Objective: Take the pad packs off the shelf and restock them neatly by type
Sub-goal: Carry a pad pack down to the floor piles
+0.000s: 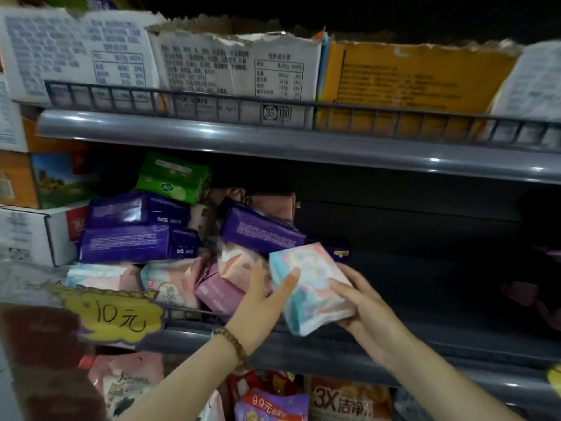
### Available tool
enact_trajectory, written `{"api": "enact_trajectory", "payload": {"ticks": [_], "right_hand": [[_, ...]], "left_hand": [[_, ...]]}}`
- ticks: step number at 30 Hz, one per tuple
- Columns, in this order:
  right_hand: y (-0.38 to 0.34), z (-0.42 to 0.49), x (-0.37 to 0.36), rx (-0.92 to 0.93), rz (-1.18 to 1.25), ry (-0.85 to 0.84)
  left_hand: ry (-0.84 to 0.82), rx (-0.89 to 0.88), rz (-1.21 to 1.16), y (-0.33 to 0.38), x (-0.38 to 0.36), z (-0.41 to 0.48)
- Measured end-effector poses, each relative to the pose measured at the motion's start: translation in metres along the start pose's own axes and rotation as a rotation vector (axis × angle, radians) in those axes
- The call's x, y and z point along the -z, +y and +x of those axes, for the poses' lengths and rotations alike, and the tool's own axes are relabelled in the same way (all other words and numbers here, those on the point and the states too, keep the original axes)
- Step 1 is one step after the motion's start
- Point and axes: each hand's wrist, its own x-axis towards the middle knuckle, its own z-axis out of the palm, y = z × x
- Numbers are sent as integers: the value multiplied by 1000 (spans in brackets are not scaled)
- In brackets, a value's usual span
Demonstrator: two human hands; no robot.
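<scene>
Both of my hands hold a pastel blue-and-pink pad pack (309,284) just above the front rail of the middle shelf (394,338). My left hand (264,302) grips its left edge, thumb on the face. My right hand (361,302) grips the right edge. A jumbled heap of packs fills the shelf's left half: three purple packs (133,243) (136,208) (261,229), a green pack (174,177) on top, and several pink packs (224,284) at the front.
The right half of the middle shelf is dark, with dim pink shapes (534,293) at the far right. Cartons (230,68) line the upper shelf behind a wire rail. A yellow price tag (118,317) hangs front left. Snack bags (273,402) lie on the shelf below.
</scene>
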Motion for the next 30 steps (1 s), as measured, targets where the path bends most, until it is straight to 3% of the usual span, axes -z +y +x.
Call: {"api": "enact_trajectory", "payload": {"ticks": [6, 10, 15, 21, 26, 30], "right_hand": [[6, -11, -23, -116, -161, -242], [3, 19, -30, 12, -219, -48], [-15, 70, -40, -17, -240, 21], [-28, 110, -64, -75, -114, 7], [-22, 118, -65, -35, -66, -6], [-22, 97, -53, 52, -160, -14]], "left_hand": [[174, 140, -223, -18, 30, 2], [304, 93, -188, -24, 59, -11], [421, -128, -7, -4, 89, -6], [220, -80, 331, 16, 116, 48], [39, 2, 249, 21, 113, 72], [20, -8, 233, 22, 109, 64]]}}
